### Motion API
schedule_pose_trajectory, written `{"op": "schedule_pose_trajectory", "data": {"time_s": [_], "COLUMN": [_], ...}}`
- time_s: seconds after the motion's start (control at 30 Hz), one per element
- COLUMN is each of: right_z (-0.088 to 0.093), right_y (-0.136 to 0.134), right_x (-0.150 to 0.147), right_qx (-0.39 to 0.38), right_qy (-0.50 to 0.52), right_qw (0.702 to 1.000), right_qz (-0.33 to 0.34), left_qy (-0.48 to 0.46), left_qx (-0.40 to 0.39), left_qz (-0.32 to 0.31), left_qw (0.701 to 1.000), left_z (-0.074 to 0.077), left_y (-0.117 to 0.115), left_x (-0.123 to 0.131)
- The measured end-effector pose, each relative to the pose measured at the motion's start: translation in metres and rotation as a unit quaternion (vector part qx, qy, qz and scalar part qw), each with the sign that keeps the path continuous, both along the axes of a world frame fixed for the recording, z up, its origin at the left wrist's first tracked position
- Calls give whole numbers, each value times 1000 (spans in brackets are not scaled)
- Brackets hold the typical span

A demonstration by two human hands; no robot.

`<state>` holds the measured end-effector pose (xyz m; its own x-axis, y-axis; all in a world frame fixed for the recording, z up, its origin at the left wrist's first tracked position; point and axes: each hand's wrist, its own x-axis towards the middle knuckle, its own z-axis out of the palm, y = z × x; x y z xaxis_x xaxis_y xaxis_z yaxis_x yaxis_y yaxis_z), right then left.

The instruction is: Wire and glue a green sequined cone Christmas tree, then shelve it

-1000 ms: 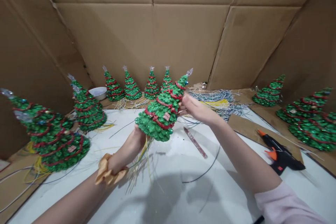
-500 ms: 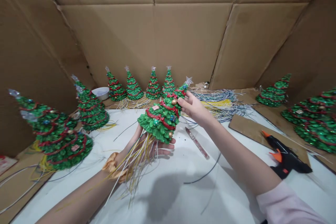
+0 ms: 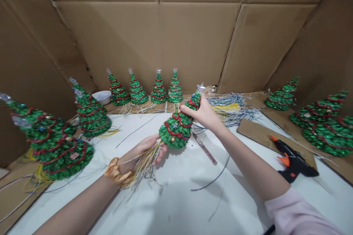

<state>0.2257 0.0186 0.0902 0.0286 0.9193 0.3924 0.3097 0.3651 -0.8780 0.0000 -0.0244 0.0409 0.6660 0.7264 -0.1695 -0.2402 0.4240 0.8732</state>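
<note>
A small green Christmas tree (image 3: 176, 130) with red garland, gold balls and a clear star (image 3: 201, 87) on top is held tilted above the white tabletop. My right hand (image 3: 202, 112) is closed round its upper part, just under the star. Below the base, my left hand (image 3: 151, 148) wraps its fingers around a bundle of thin yellow and white wires (image 3: 147, 163) that trails from the tree. An orange scrunchie (image 3: 118, 172) circles my left wrist. Part of the left palm is hidden by the wires.
Several similar trees (image 3: 120, 88) stand along the back and both sides. A black glue gun (image 3: 295, 159) lies at right by a cardboard piece (image 3: 257, 134). Wire piles (image 3: 228, 108), a white bowl (image 3: 102, 97), a clear reddish stick-like tool (image 3: 204, 149) and a loose dark wire (image 3: 213, 180) are around.
The tree has shifted right and turned, its base moving away from my left palm. My left fingers have closed from spread under the base to around the wires.
</note>
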Motion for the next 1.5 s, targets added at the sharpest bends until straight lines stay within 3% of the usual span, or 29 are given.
{"op": "schedule_pose_trajectory", "data": {"time_s": [0.1, 0.23, 0.3, 0.5, 0.8, 1.07, 1.23, 1.37, 1.43, 1.5], "right_z": [1, 11, 16, 19, 17, 21, 23, 22, 20, 17], "right_y": [-1, -2, -3, -5, 1, -1, -3, -1, 0, 1], "right_x": [6, 21, 27, 18, 17, 20, 21, 23, 23, 20], "right_qx": [0, -61, -52, 58, 59, 73, 92, 87, 92, 108], "right_qy": [-37, -14, -27, -36, 3, 58, 65, 61, 70, 81], "right_qw": [997, 976, 970, 984, 998, 995, 992, 993, 992, 989], "right_qz": [61, 209, 236, 164, 31, 43, 51, 49, 53, 55], "left_qy": [61, 78, 86, 97, 98, 179, 318, 426, 484, 548], "left_qx": [44, 41, 37, 21, 21, 120, 197, 251, 293, 364], "left_qz": [5, 19, 21, -3, -109, -50, -110, -71, -39, -20], "left_qw": [997, 996, 995, 995, 989, 975, 921, 866, 824, 753], "left_z": [-2, -4, -5, -3, 7, 15, 28, 31, 28, 22], "left_y": [0, 3, 4, 3, 5, 17, 19, 21, 23, 26], "left_x": [2, 0, -2, -3, -16, -35, -40, -41, -44, -47]}}
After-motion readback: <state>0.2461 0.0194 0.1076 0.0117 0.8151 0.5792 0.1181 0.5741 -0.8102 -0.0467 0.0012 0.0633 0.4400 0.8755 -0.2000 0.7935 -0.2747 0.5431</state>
